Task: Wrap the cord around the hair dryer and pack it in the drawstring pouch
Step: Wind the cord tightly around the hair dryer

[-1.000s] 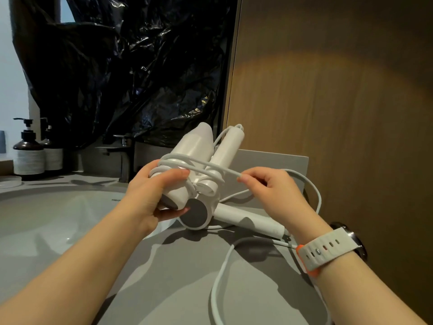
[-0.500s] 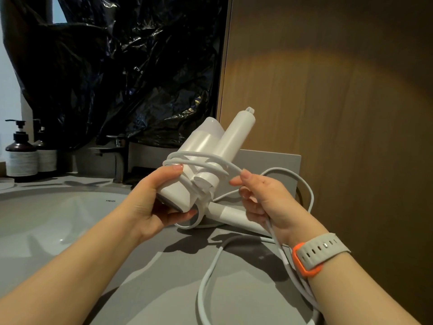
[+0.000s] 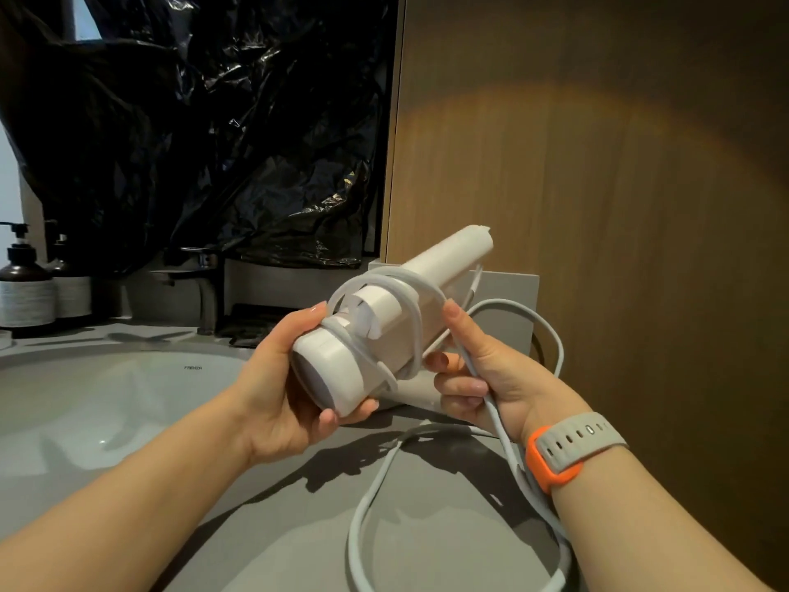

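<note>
I hold a white folded hair dryer above the grey counter, its barrel end facing me and its handle pointing up to the right. My left hand grips the barrel from the left, thumb on top. The white cord loops a few times around the body, then runs through my right hand, which grips it beside the dryer. The slack falls in a big loop on the counter. No drawstring pouch is in view.
A grey sink basin lies at left with a tap behind it. Two dark pump bottles stand at far left. Black plastic sheeting hangs behind; a wooden wall panel is at right.
The dryer has been turned so its barrel end faces me and tilted more to the right. My right hand has brought the cord down and around its right side, adding to the wraps.
</note>
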`<state>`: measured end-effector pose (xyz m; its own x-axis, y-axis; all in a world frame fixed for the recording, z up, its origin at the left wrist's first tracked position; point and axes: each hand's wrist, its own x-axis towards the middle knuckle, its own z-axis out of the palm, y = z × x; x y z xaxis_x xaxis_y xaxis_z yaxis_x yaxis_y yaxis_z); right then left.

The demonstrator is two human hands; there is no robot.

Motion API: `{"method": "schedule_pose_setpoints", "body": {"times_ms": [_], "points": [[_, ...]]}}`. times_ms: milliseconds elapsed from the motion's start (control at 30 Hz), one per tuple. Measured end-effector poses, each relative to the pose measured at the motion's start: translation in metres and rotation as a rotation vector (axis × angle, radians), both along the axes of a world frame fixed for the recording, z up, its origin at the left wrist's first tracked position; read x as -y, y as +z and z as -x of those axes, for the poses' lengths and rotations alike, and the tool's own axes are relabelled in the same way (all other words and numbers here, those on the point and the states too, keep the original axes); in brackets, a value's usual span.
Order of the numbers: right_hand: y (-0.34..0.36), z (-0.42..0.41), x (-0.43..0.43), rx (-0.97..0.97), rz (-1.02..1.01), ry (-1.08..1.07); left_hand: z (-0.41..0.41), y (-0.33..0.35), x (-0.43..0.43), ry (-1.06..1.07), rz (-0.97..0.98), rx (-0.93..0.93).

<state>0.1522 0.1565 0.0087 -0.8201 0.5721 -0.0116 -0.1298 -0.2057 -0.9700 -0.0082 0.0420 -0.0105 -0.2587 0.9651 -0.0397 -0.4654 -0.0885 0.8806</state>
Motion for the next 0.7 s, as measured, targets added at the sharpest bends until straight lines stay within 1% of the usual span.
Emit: {"method": "schedule_pose_setpoints", "body": {"times_ms": [167, 267, 367, 433, 467, 567, 700], "points": [[-0.008, 0.003, 0.001, -0.082, 0.158, 0.082, -0.004, 0.001, 0.001, -0.035, 0.016, 0.021], [-0.011, 0.006, 0.005, -0.086, 0.172, 0.067, -0.003, 0.000, 0.001, -0.101, 0.073, 0.038], [-0.014, 0.008, 0.008, -0.059, 0.173, 0.013, 0.001, -0.004, -0.001, -0.210, 0.178, -0.078], [-0.014, 0.009, 0.009, -0.073, 0.176, -0.022, 0.003, -0.005, -0.002, -0.256, 0.212, -0.160], [-0.013, 0.010, 0.009, -0.082, 0.174, -0.038, 0.004, -0.005, -0.003, -0.261, 0.214, -0.171], [-0.010, 0.011, 0.012, -0.077, 0.148, -0.070, 0.002, -0.004, -0.004, -0.217, 0.200, -0.156], [-0.014, 0.017, 0.012, 0.031, 0.132, -0.165, -0.001, -0.005, -0.009, -0.007, 0.170, -0.266]]}}
